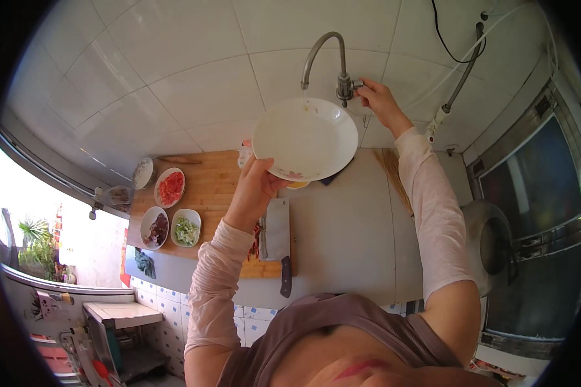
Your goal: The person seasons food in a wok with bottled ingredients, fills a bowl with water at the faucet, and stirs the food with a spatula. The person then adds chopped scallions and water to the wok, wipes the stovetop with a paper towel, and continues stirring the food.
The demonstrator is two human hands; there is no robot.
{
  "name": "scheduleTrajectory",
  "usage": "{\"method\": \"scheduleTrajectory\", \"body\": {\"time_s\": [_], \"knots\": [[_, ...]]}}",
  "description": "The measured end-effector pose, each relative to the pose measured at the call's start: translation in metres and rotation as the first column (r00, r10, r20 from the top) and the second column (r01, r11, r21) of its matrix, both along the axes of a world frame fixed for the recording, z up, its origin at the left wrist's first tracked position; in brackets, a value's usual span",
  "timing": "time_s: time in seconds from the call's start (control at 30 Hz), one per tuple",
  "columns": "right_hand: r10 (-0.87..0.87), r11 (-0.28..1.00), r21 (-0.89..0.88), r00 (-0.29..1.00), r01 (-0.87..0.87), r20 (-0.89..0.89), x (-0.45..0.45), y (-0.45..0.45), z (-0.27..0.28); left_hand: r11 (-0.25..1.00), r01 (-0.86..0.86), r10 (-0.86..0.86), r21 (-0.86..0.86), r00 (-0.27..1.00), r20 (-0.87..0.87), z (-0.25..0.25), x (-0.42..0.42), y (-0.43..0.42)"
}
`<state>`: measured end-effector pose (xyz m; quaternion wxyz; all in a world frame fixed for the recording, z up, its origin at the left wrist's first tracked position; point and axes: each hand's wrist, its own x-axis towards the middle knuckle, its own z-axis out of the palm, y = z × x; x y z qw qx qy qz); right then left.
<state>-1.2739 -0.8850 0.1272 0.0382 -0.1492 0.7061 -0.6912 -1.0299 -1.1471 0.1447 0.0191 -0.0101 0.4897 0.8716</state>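
My left hand (258,190) grips the near left rim of a white plate (306,142) with a small floral print. The plate is tilted beneath the spout of a metal faucet (343,58), and a thin stream of water seems to fall onto it. A few small specks lie near its far edge. On the faucet's lever (357,84), at the right of its body, the fingers of my right hand (379,106) are closed. Behind the plate, part of a yellow item (298,185) shows; the rest is hidden.
A wooden cutting board (206,174) carries a cleaver (277,232) and dishes of chopped red pieces (171,188), dark purple pieces (155,231) and pale green pieces (186,230). A patterned bowl (143,173) sits at its far left corner. A straw whisk (394,177) lies at right.
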Motion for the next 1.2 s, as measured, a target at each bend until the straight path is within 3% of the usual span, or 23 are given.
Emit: {"method": "scheduleTrajectory", "body": {"time_s": [0.2,0.3,0.5,0.7,0.8,0.9,1.2], "knots": [[0.021,0.999,0.033,0.997,-0.023,0.071,0.0,0.003,0.005,1.0,-0.014,0.014,0.003,1.0,0.019,0.0,0.001,0.0],[-0.039,0.982,0.185,0.999,0.041,-0.015,0.0,0.003,0.006,1.0,-0.014,0.014,-0.002,1.0,0.022,-0.001,0.001,-0.001],[-0.16,0.886,0.32,0.868,0.337,-0.47,-0.003,0.004,-0.004,0.999,-0.029,0.03,-0.015,0.999,0.034,-0.004,0.002,-0.002],[-0.001,0.9,0.363,0.833,0.242,-0.553,0.002,0.009,0.001,1.0,-0.015,0.015,-0.019,0.999,0.035,-0.011,0.0,-0.004],[-0.068,0.929,0.331,0.957,0.163,-0.281,0.005,0.011,0.008,1.0,-0.012,0.012,-0.011,0.999,0.029,-0.013,-0.002,-0.004],[-0.066,0.992,0.101,0.992,0.077,-0.104,-0.007,0.007,-0.005,1.0,-0.011,0.011,-0.017,0.999,0.035,-0.013,-0.003,-0.005],[-0.046,0.999,0.005,0.996,0.046,-0.073,-0.003,0.004,-0.003,1.0,0.01,-0.01,-0.015,0.999,0.034,-0.011,-0.005,-0.006]]}}
